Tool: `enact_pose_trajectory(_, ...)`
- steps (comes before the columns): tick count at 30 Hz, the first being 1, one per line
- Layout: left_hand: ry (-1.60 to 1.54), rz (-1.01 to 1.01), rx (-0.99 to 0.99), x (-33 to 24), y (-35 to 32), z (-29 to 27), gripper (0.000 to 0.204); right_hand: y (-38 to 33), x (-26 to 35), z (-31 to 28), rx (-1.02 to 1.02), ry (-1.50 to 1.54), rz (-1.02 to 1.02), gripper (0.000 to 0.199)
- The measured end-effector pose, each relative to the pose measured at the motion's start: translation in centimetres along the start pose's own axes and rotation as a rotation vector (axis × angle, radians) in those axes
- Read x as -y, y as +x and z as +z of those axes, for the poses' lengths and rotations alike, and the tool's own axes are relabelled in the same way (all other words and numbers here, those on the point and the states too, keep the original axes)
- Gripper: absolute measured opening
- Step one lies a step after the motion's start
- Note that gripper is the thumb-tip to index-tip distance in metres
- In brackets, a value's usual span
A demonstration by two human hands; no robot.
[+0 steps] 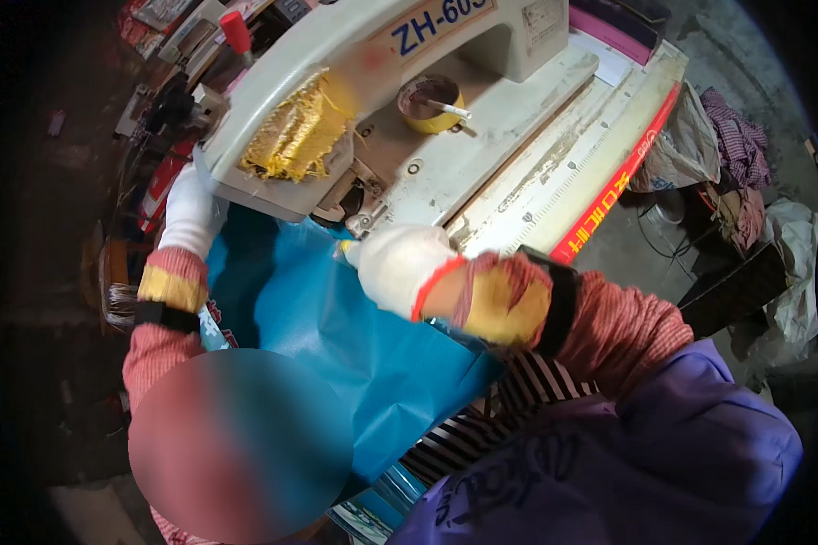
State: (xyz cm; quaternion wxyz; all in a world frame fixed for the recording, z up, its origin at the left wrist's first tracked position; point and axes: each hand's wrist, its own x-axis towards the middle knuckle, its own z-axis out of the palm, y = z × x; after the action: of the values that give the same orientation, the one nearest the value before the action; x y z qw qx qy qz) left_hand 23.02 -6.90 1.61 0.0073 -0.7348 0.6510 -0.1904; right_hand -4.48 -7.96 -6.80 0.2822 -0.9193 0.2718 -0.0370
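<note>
A white and grey sewing machine (pixel 309 109) reaches across the top of the view. Below its needle area (pixel 362 209) lies a glossy blue plastic sheet (pixel 336 336), creased and hanging down over my lap. My right hand (pixel 404 268), in a white glove with a red cuff, is closed at the sheet's edge just below the presser foot. A small yellow tip (pixel 345 246) shows at its fingers. My left hand (pixel 191 213), also in a white glove, is by the left end of the machine head, over the sheet's far left part. The head hides its fingers.
On the machine bed sits a yellow tape roll (pixel 430 102) with a white stick across it. Yellow woven cloth (pixel 302 127) is fixed to the head. A ruler-marked table edge (pixel 554 195) runs along the right. Sacks and checked cloth (pixel 734 136) lie beyond. A blurred oval covers the lower left.
</note>
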Motion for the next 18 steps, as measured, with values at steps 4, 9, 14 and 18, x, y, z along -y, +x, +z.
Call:
enact_pose_trajectory(4,0.114,0.180,0.346,-10.4,-2.9,-5.8,0.020,1.5,-4.4,-2.8,0.150,0.222,-0.128,0.037)
enact_pose_trajectory(9,-0.048,0.569,0.455,-23.5,-4.6,-13.0,0.016,5.1,-5.9,-0.5,0.339,0.365,-0.407,0.035)
enact_pose_trajectory(14,-0.131,0.785,0.947,-28.2,-7.5,-10.6,0.052,3.6,-4.3,-3.1,0.474,0.381,-0.266,0.066)
enact_pose_trajectory(18,-0.394,0.729,1.298,-27.2,-8.6,-17.2,0.050,4.4,-4.0,-2.1,0.390,0.118,-0.449,0.066)
